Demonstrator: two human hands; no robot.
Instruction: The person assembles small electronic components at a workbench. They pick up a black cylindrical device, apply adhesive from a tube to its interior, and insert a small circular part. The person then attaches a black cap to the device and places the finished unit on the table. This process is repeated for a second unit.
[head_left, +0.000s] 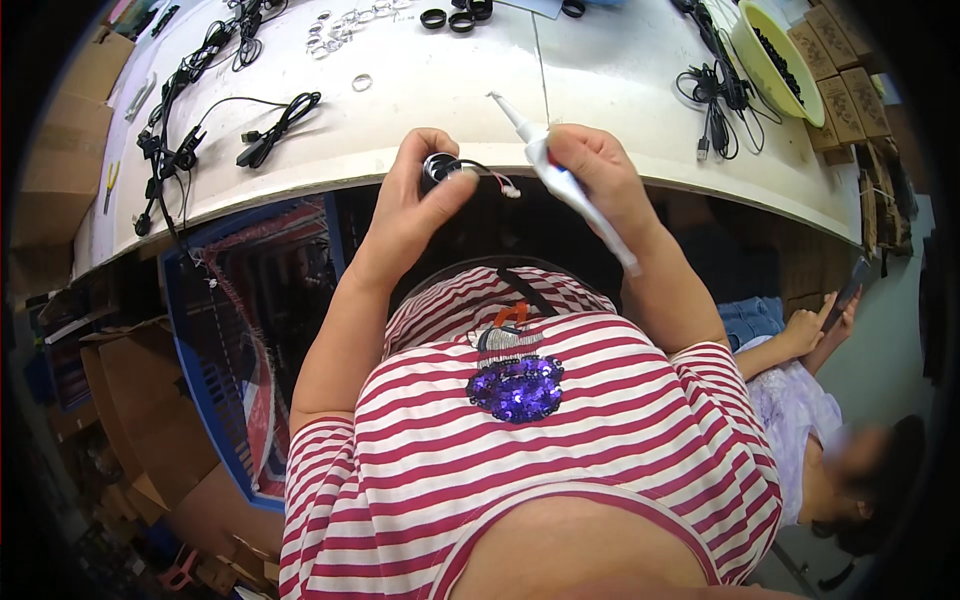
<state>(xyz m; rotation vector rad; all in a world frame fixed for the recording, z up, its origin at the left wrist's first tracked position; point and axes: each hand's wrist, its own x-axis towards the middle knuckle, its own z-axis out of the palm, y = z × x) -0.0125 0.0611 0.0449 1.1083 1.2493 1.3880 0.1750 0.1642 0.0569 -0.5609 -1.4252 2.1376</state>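
Note:
Above the table's near edge, my left hand [408, 200] is closed round a small round black part [436, 166] with a shiny rim. A short dark wire runs from it to a small white connector [511, 191], which hangs free to the right. My right hand [608, 180] grips a white squeeze tube [590, 212] with a long narrow nozzle. The nozzle points up and left over the white table [420, 120], apart from the black part. Fingers hide much of the black part's side.
Black cables [275, 132] lie at left, with another cable bundle [715, 100] at right. Clear rings [362, 82] and black rings [461, 21] sit farther back. A yellow bowl [745, 45] of black pieces stands beside brown boxes [848, 105]. A blue crate [205, 390] is below left; a seated person [790, 410] holds a phone.

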